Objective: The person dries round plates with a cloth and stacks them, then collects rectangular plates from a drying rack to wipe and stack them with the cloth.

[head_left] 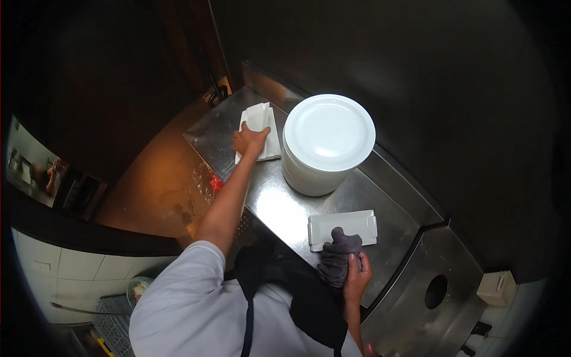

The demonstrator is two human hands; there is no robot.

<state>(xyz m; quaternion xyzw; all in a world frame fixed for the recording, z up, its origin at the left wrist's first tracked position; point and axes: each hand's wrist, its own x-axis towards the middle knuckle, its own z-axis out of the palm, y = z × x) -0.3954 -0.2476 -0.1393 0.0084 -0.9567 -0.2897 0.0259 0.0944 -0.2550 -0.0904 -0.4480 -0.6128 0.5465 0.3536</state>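
Observation:
My left hand [250, 141] reaches to the far end of the steel counter. Its thumb and fingers grip the sides of a small white rectangular dish [257, 116], which lies on a larger white rectangular plate [273, 146]. Closer to my body, my right hand [357, 278] is closed on a crumpled grey cloth [336, 269]. Part of that cloth lies over the front edge of another white rectangular plate [357, 223] with notched corners. Between the two hands, towards the wall, rises a tall stack of round white plates [329, 132].
The steel counter [386, 214] has a raised back edge against a dark wall. On the right, a second steel surface [416, 285] has a round dark hole. A white box [496, 289] stands beyond it. At lower left is a grey plastic rack [113, 318].

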